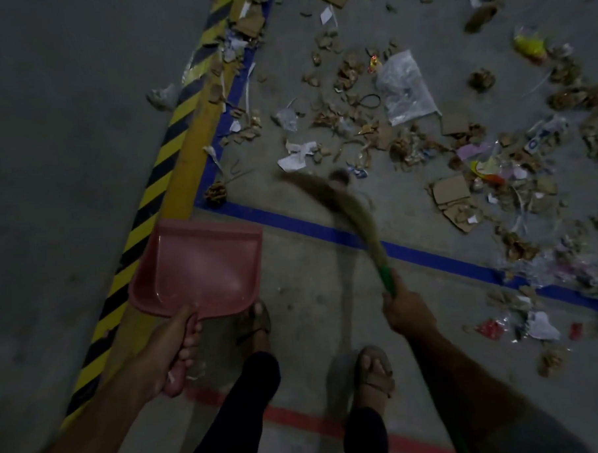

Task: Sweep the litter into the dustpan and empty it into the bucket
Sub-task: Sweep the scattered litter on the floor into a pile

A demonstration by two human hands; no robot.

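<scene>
Holding 1 dustpan (198,265) left hand (174,355), 1 broom (345,217) right hand (409,310)

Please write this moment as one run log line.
left hand: holds empty pink plastic dustpan | right hand: grips green-handled grass broom | litter: unswept

Glossy pink plastic dustpan (203,264); matt grey concrete floor (64,151).

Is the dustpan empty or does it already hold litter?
Empty: the pink dustpan, held by the left hand, shows only bare plastic inside.
</scene>
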